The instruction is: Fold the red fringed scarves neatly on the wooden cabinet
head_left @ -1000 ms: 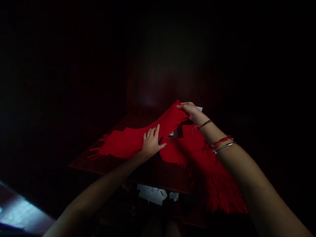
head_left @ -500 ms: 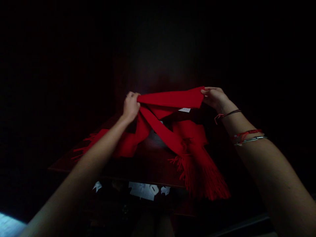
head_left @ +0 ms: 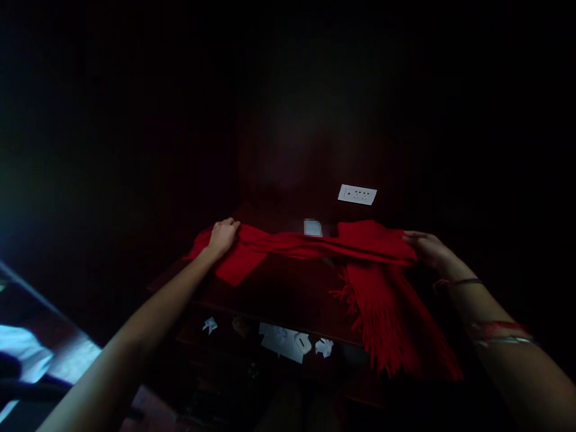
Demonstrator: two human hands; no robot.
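Observation:
A long red scarf (head_left: 297, 243) with fringe stretches sideways between my two hands, low over a dark wooden table (head_left: 288, 294). My left hand (head_left: 224, 236) is closed on the scarf at the left, where a flat red fold spreads beneath it. My right hand (head_left: 427, 247) grips the scarf's right part, thumb and fingers pinching its edge. Below that hand, the fringed end hangs over the table's front edge at the right. Bracelets circle my right wrist and forearm. The scarf's far left end is partly hidden behind my left hand and arm.
A white socket panel (head_left: 357, 194) is on the dark wall behind the table. A small pale blurred square (head_left: 312, 228) shows behind the scarf. Under the tabletop, a shelf holds white papers (head_left: 283, 342) and a crumpled scrap (head_left: 209, 325). Something pale lies at the lower left.
Both hands have come down and moved farther apart with the scarf, which now lies lower and straighter along the table. The view has shifted, so the socket panel shows fully.

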